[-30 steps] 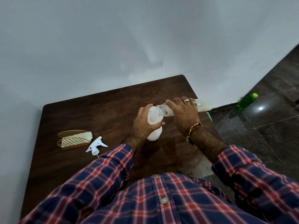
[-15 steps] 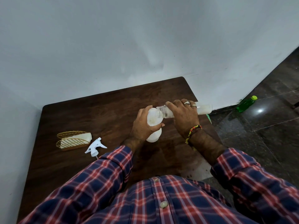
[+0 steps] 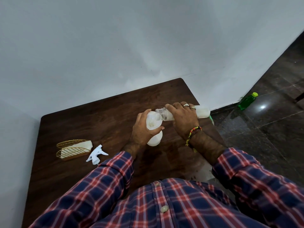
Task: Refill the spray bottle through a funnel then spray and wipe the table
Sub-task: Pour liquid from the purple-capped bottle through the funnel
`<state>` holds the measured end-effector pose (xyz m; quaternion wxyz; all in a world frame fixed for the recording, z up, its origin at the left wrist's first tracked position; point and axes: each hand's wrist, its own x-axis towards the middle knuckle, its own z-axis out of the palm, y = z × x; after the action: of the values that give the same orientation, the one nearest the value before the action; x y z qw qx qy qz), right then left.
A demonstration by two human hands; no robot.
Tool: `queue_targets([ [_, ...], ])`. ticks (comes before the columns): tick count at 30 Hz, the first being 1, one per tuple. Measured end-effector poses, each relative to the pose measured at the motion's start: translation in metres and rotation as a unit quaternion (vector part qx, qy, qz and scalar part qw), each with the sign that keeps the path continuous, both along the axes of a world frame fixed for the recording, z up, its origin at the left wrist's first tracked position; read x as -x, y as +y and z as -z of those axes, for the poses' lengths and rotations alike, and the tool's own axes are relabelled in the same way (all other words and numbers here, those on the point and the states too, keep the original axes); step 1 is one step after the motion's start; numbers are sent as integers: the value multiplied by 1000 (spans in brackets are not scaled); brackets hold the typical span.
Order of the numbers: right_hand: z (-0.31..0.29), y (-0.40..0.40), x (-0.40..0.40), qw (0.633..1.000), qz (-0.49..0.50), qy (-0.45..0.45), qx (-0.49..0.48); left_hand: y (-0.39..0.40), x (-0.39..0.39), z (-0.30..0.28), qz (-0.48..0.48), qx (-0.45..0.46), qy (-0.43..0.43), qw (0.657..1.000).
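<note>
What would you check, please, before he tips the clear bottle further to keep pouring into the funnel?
1. Left hand grips funnel on spray bottle: ok.
2. Right hand grips clear bottle: ok.
3. Bottle mouth over the funnel bowl: ok.
4. Liquid left in clear bottle: cannot tell.
5. Spray bottle's fill level: cannot tell.
6. Spray head on table, within reach: ok.

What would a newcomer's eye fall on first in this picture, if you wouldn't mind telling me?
First, the two hands at the middle of the dark wooden table: the right hand tips a clear bottle on its side into a white funnel, which the left hand steadies on the spray bottle. To the left lie the white trigger sprayer head and a gold wire napkin holder. A green bottle stands on the floor by the wall.
</note>
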<state>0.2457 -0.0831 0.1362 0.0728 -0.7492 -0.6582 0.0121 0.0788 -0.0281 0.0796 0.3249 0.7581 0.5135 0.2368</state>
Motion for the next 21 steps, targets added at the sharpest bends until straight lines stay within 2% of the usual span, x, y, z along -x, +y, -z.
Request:
queue_targets([
  [9,1,0,-2,997,29,75,6,3,4,-4,30,-11,3,999],
  [15,-5,3,-4,990,47,129,30,14,8,-9,56,17,15,998],
  [21,-2,-1,-4,987,49,147,30,15,11,-8,65,27,26,997],
])
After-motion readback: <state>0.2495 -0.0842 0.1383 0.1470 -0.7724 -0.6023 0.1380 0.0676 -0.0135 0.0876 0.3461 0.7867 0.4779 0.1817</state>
